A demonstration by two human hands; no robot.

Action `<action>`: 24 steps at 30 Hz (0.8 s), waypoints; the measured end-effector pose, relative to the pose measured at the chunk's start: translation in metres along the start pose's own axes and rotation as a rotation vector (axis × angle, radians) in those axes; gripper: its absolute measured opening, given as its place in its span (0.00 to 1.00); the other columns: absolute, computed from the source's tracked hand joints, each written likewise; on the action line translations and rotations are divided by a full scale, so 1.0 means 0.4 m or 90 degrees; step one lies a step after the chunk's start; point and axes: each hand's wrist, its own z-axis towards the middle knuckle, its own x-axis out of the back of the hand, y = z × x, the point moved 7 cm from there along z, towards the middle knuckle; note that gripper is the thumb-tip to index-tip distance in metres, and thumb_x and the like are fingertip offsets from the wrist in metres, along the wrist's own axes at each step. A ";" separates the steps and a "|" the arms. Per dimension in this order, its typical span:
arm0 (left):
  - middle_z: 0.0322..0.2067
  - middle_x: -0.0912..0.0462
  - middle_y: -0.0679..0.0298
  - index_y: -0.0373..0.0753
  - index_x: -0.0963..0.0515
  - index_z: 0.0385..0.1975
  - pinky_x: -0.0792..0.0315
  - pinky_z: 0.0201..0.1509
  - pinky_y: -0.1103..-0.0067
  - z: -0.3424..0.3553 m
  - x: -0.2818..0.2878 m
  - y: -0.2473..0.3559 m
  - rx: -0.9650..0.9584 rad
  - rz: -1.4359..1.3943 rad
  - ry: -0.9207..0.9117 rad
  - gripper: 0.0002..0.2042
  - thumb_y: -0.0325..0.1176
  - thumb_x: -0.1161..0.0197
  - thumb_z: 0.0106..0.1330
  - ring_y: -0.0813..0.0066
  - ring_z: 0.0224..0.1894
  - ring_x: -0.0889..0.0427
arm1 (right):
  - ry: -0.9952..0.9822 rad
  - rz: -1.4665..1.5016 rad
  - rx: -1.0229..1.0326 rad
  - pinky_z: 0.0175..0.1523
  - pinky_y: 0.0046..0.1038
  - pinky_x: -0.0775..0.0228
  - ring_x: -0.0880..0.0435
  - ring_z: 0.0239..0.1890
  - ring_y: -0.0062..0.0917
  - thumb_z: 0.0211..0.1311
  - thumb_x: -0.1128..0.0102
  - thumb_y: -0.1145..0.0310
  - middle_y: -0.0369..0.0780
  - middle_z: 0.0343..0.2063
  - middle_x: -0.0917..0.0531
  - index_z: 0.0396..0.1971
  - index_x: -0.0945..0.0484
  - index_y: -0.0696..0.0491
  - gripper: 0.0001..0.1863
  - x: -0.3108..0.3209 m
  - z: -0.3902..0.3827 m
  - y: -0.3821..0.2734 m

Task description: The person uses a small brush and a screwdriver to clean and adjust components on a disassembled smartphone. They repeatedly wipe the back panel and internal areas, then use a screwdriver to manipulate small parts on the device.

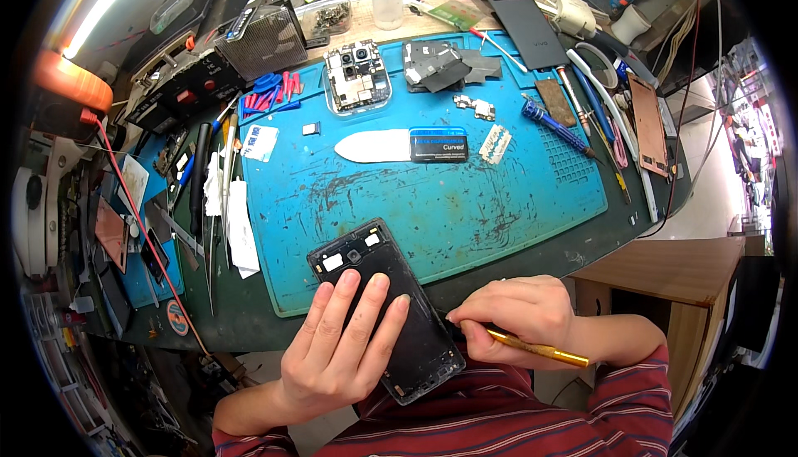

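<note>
My left hand [342,342] lies across a black phone frame [416,332], its fingers stretched over the face and the thumb hidden. The frame slants over the bench's near edge, with its top end on the blue mat [399,199]. Small camera and slot openings show at that end. In my closed right hand [524,316] is a slim gold-handled pen-shaped tool [540,349]. Its back end points right; the working tip is hidden near the frame's right edge, so its exact kind and any contact cannot be told.
A curved white pry blade [374,147] lies mid-mat. Behind it sit an opened phone body [359,74] in a clear tray and dark phone covers [436,66]. A blue screwdriver [553,124] lies right; tweezers [212,241] and a white strip [239,228] lie left. A wooden cabinet [665,270] stands at right.
</note>
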 end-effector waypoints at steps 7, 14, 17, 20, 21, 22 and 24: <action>0.57 0.09 0.55 0.44 0.10 0.55 0.17 0.66 0.61 0.001 0.001 0.002 0.003 0.002 0.003 0.15 0.32 0.36 0.72 0.50 0.61 0.11 | -0.014 -0.001 0.011 0.34 0.29 0.16 0.09 0.30 0.32 0.56 0.24 0.79 0.39 0.31 0.11 0.38 0.12 0.55 0.10 0.005 -0.002 -0.002; 0.57 0.09 0.55 0.44 0.10 0.55 0.17 0.66 0.60 0.001 -0.001 -0.001 0.000 -0.001 0.001 0.15 0.31 0.36 0.72 0.50 0.61 0.11 | -0.004 0.013 0.016 0.34 0.29 0.16 0.10 0.29 0.32 0.56 0.24 0.79 0.39 0.30 0.11 0.38 0.12 0.55 0.10 0.003 0.000 0.007; 0.57 0.09 0.55 0.44 0.10 0.55 0.17 0.66 0.60 0.001 0.001 0.001 0.001 0.002 -0.002 0.15 0.31 0.36 0.72 0.50 0.61 0.11 | 0.008 0.026 0.021 0.33 0.29 0.16 0.10 0.28 0.32 0.55 0.24 0.79 0.39 0.30 0.11 0.38 0.12 0.55 0.10 0.000 0.008 0.013; 0.57 0.09 0.55 0.44 0.10 0.55 0.17 0.66 0.60 0.000 0.002 0.002 0.005 -0.001 0.000 0.15 0.31 0.36 0.72 0.49 0.61 0.11 | -0.004 0.029 0.016 0.33 0.29 0.17 0.10 0.28 0.32 0.55 0.24 0.79 0.39 0.30 0.11 0.38 0.12 0.55 0.10 0.004 -0.002 0.009; 0.57 0.10 0.54 0.44 0.10 0.55 0.17 0.66 0.59 0.001 0.002 0.001 0.005 -0.002 0.000 0.15 0.31 0.36 0.72 0.49 0.61 0.11 | 0.004 0.031 0.015 0.33 0.29 0.17 0.10 0.28 0.32 0.55 0.24 0.79 0.39 0.30 0.11 0.38 0.12 0.55 0.10 0.003 0.000 0.010; 0.57 0.10 0.54 0.44 0.10 0.55 0.17 0.66 0.59 0.001 0.001 0.002 0.003 -0.002 -0.002 0.15 0.31 0.36 0.72 0.49 0.61 0.11 | 0.012 0.034 0.014 0.33 0.29 0.17 0.10 0.28 0.32 0.55 0.24 0.79 0.39 0.30 0.11 0.37 0.12 0.55 0.10 0.000 0.004 0.012; 0.57 0.10 0.54 0.44 0.10 0.55 0.17 0.66 0.59 0.001 0.000 0.002 0.002 -0.001 -0.001 0.15 0.31 0.36 0.72 0.49 0.61 0.11 | 0.017 0.033 0.013 0.33 0.29 0.17 0.10 0.28 0.32 0.55 0.24 0.79 0.39 0.29 0.11 0.37 0.12 0.55 0.09 0.001 0.002 0.013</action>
